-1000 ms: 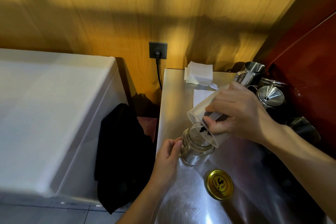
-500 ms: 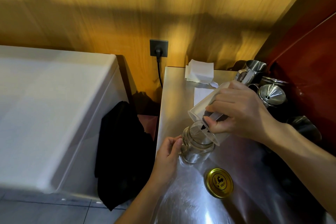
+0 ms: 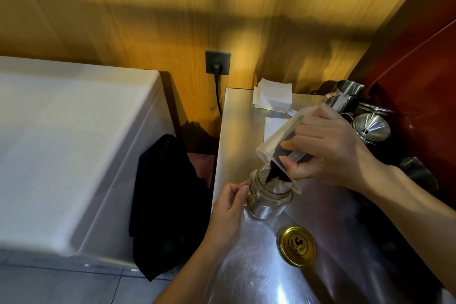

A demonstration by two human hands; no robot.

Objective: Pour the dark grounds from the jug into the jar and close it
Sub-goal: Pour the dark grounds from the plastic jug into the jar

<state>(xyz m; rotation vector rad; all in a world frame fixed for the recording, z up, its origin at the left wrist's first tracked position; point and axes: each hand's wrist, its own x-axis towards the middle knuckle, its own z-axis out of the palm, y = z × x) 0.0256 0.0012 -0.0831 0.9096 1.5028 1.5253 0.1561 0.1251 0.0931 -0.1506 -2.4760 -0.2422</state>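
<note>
A clear plastic jug (image 3: 286, 140) is gripped tilted by the right hand (image 3: 328, 148); the open glass jar (image 3: 267, 195) is pinched by the left hand (image 3: 228, 207).

The right hand (image 3: 328, 148) tips the clear jug (image 3: 283, 140) mouth-down over the jar (image 3: 267, 195), grounds (image 3: 276, 173) sliding at its lip; the left hand (image 3: 228, 207) grips the jar's side (it stands on the steel counter (image 3: 246, 266)), gold lid (image 3: 296, 245) lying near it
</note>
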